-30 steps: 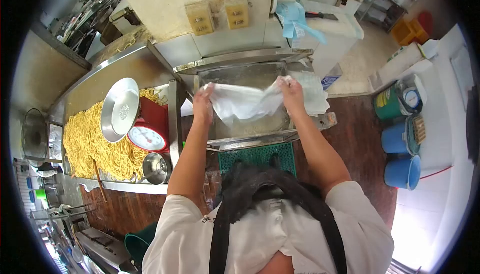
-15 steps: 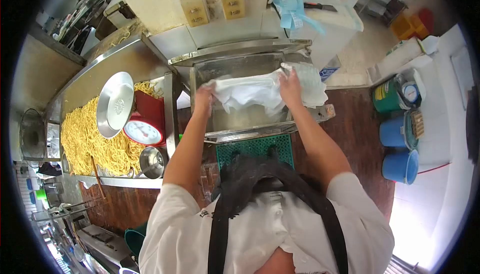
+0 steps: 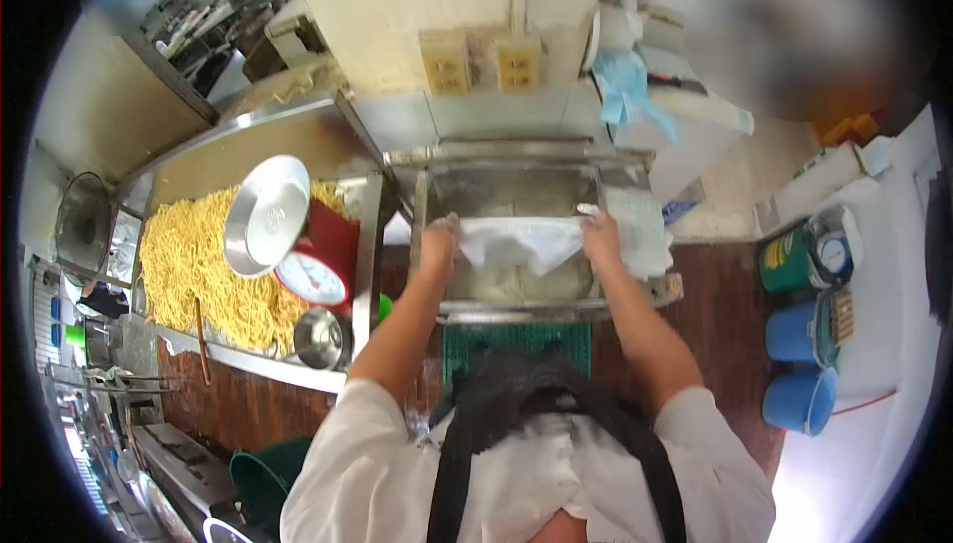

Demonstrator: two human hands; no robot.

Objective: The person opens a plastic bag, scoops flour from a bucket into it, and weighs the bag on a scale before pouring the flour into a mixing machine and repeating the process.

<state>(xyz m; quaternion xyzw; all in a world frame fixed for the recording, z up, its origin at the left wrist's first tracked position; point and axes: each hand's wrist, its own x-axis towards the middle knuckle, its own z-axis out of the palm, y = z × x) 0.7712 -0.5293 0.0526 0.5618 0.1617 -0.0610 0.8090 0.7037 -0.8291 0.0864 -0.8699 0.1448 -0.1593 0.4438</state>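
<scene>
A thin white sheet, cloth or plastic, is stretched between my two hands above a metal trough. My left hand is closed on its left end, near the trough's left wall. Its right end is in the closed fingers of my right hand, close to the trough's right wall. The sheet's lower edge hangs in loose folds over the trough's dusty inside. A stack of clear plastic bags lies just right of my right hand.
Left, yellow noodles fill a metal tray beside a red scale with a silver pan and a steel bowl. Blue buckets stand right. A green mat lies below the trough. A blurred area covers the upper right.
The white sheet has gone from bunched and blurred to pulled straighter along its top edge. Both hands still hold it. The view has shifted, so the trough and tray appear lower and further right.
</scene>
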